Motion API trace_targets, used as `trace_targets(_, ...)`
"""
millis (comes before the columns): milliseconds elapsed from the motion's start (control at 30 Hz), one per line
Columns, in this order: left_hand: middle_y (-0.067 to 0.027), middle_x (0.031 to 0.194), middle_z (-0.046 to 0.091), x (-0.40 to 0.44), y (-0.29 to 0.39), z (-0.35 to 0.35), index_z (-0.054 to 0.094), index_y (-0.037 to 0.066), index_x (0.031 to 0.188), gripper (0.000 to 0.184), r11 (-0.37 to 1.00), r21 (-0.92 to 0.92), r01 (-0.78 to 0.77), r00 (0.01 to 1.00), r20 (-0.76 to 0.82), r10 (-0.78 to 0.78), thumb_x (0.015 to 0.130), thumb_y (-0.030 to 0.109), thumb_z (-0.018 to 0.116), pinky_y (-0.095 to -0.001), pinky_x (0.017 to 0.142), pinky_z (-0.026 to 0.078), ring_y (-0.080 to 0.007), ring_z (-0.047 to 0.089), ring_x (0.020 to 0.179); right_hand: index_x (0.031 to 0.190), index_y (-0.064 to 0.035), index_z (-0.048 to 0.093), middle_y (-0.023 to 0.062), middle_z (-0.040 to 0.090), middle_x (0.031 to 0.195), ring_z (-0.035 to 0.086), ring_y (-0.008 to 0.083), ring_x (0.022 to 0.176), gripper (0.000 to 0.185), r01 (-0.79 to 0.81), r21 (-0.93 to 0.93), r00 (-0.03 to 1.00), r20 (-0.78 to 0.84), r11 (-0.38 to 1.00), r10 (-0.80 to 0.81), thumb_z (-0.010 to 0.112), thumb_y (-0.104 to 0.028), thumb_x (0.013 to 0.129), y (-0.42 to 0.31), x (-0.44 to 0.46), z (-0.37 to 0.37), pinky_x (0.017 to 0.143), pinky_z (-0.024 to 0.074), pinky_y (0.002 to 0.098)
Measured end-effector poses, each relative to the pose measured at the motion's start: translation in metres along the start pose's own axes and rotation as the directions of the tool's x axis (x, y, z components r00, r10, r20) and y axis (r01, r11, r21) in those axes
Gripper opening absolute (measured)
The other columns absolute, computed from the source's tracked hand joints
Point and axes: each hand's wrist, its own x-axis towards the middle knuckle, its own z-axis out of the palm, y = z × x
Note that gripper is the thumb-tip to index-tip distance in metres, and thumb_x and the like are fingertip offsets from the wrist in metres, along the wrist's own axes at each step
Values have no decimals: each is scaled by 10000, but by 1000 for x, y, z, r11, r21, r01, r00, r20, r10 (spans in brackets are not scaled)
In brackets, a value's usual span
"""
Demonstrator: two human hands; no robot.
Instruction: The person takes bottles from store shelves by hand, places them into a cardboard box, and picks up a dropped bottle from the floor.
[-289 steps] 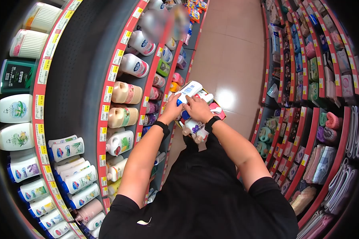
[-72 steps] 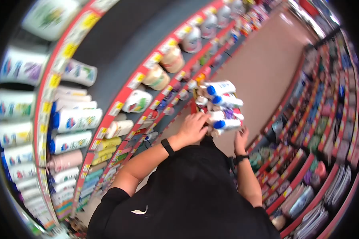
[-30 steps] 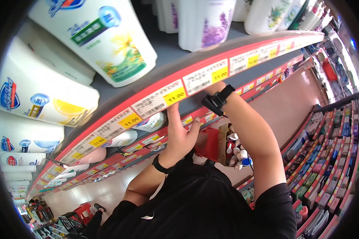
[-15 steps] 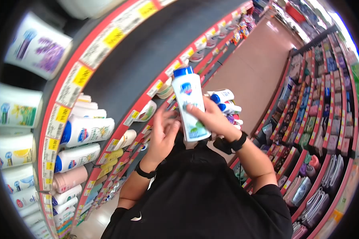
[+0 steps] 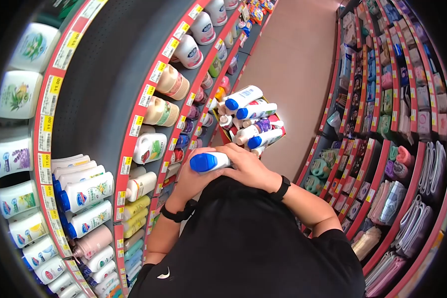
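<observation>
A white body wash bottle (image 5: 222,160) with a blue cap is held close to my chest, its cap end tipped toward me. My left hand (image 5: 187,175) wraps round its left side. On the other side my right hand (image 5: 249,168) presses against it, fingers closed. Most of the bottle's body and label are hidden by the hands and the viewing angle. Just beyond the hands, a box (image 5: 284,133) on the floor holds several white bottles, many with blue caps, piled above its rim.
Shelves on the left carry white bottles (image 5: 88,192), beige jars (image 5: 173,83) and price-tagged red edges (image 5: 48,144). Shelving on the right has folded towels (image 5: 390,201) and small packs. Brown aisle floor (image 5: 303,54) runs ahead between them.
My left hand has closed on the bottle, which my right hand alone held before. The bottle has tipped and moved lower and left. My view has shifted, bringing the box of bottles more into sight.
</observation>
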Motion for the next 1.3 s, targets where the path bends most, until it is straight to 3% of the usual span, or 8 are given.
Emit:
trace_targets(267,-136,1212,630,-2,26,11,632,56,1270,596,911,313,-268,962,40,270,734,60,894,-383,990,508,-305,622,1158,1347,-83,594,133,595,1298,595,362,1181,586,262,-15,962,-75,965,-262,783,-39,795,15,-3,-8,991,480,456)
trace_targets(600,-151,1148,666,28,55,25,647,59,1184,548,787,450,-422,878,-14,479,692,27,886,-376,937,536,-326,669,1075,1351,-113,614,114,594,1318,571,345,1216,597,210,-220,925,-270,953,-267,786,-44,782,12,-6,-38,1014,463,450)
trace_targets(667,-141,1104,654,40,47,34,626,45,1144,504,852,384,-356,896,-120,428,712,41,887,-381,898,536,-306,668,1031,1379,-103,594,136,592,1348,559,353,1263,599,187,-221,926,-287,957,-247,785,-77,812,19,-7,-49,1052,462,456)
trace_targets(733,-82,1062,650,55,40,44,553,33,1094,433,989,54,-141,961,-233,150,797,59,868,-327,844,536,-154,656,983,1429,-98,558,166,559,1401,540,371,1300,623,89,-141,901,-411,986,-140,791,-140,852,33,-6,-54,1089,444,466)
trace_targets(833,-57,1019,675,83,44,66,527,30,1086,380,975,-197,-100,975,-215,56,853,38,828,-271,808,546,-101,669,911,1516,-99,473,251,463,1504,485,424,1377,708,-60,-216,907,-420,975,-37,780,-238,893,72,-5,-57,1125,429,470)
trace_targets(900,-59,1042,678,99,18,78,538,33,1086,366,968,-216,-128,977,-194,86,854,40,821,-287,836,552,-111,675,948,1553,-99,417,315,401,1546,429,474,1425,718,-137,-221,911,-410,965,36,723,-241,919,94,-4,-58,1143,421,475)
trace_targets(1200,-73,1130,680,133,-37,120,555,43,1249,443,960,-271,-74,984,-177,25,873,42,790,-313,868,571,-154,687,1012,1482,-62,501,263,507,1484,491,415,1382,601,-235,-97,907,-380,967,182,575,-120,889,189,3,-61,1139,423,450)
trace_targets(1300,-89,1238,645,133,-53,123,506,77,1357,501,858,-499,121,957,-172,-235,923,77,759,-372,903,607,-218,688,1084,1455,-52,531,243,560,1437,514,393,1361,570,-303,-83,897,-362,949,255,547,-123,889,208,5,-61,1132,426,446)
